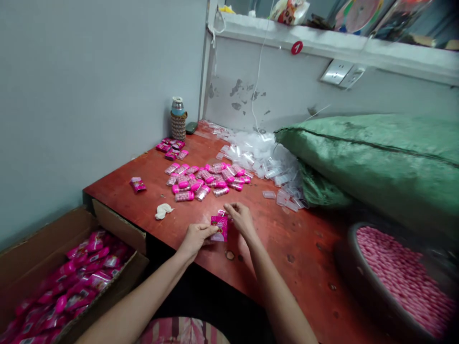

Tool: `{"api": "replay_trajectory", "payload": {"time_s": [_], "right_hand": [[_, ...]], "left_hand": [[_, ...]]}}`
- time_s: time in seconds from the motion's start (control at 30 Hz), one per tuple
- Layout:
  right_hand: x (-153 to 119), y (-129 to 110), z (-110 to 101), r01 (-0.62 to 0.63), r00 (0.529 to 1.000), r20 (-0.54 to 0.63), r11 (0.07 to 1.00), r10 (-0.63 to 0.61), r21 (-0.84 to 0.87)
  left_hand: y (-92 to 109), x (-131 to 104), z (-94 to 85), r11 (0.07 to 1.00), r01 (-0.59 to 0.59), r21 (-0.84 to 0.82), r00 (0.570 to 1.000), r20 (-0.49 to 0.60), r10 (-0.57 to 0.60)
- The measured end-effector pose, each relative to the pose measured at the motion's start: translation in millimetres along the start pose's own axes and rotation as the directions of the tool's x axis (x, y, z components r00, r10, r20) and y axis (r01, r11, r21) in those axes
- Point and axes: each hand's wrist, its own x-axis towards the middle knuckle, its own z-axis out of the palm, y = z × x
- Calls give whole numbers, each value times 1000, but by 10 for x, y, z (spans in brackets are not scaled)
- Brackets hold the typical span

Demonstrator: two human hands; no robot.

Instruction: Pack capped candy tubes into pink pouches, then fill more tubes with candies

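Pinching the pink packet (221, 228), the left hand (195, 239) hides its edge

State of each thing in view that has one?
Left hand: closed on pink packet
Cardboard box: open, holding pink packs
Dark tub: open, holding pink pieces
Pink-capped tubes: filled
Green sack: bulging
White wad: crumpled
Sleeved bottle: upright

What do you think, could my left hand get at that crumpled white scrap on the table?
Probably yes: the white scrap lies close by, with nothing seen between it and your left hand, though that hand is holding a pink packet.
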Motion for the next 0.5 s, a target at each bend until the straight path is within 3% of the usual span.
{"api": "replay_trajectory", "payload": {"time_s": [0.13,0.27,0.37,0.5], "right_hand": [[464,-213,145,-135,979,-178,974,102,-183],[731,-361,330,-219,958,-238,948,163,-232],[768,-329,315,-226,958,-229,949,175,-220],[618,-150,97,-178,976,-153,975,157,-134]], "left_hand": [[26,16,-47,1000,23,-19,996,-80,-24],[95,26,-118,995,30,-91,991,-128,-41],[159,49,-190,986,19,-163,983,-177,-49],[207,120,-240,958,4,-285,977,-201,-65]]}}
